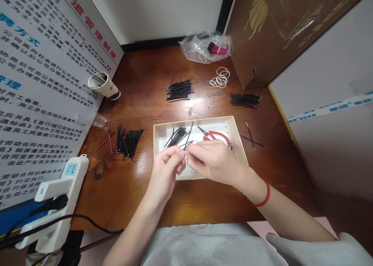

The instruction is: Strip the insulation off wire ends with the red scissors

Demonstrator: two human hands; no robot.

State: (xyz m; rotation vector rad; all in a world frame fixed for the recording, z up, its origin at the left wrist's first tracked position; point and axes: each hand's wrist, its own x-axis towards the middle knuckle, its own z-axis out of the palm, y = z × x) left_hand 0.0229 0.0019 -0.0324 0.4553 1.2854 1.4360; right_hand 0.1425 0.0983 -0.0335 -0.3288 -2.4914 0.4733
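**Desk:** What do you have at the hands?

**Operator:** From here I read both bare hands close together, almost touching, over the near edge of the tray. The left hand (166, 173) and the right hand (214, 161) each form a narrow pinch around a thin black wire (188, 135). The gripped end is too small for me to inspect.

**Desk:** Where is the tray?

**Operator:** The cream shallow tray (230, 123) sits directly ahead of the hands, its near edge under them. Inside, I log a loose bunch of black wires (177, 137) and red-handled snips (214, 137), just ahead of the right hand.

**Desk:** And around that?

**Operator:** On the wooden counter (140, 65), a bundle of black wires (129, 142) lies left of the hands, and two more lie farther ahead: one (179, 90) ahead of the tray and one (245, 100) ahead and to the right. A few loose wires (250, 139) lie just right of the tray. Rubber bands (220, 78) and a plastic bag (198, 48) holding pink-ended wires (218, 49) sit well ahead. A paper cup (103, 85) lies on its side ahead and to the left.
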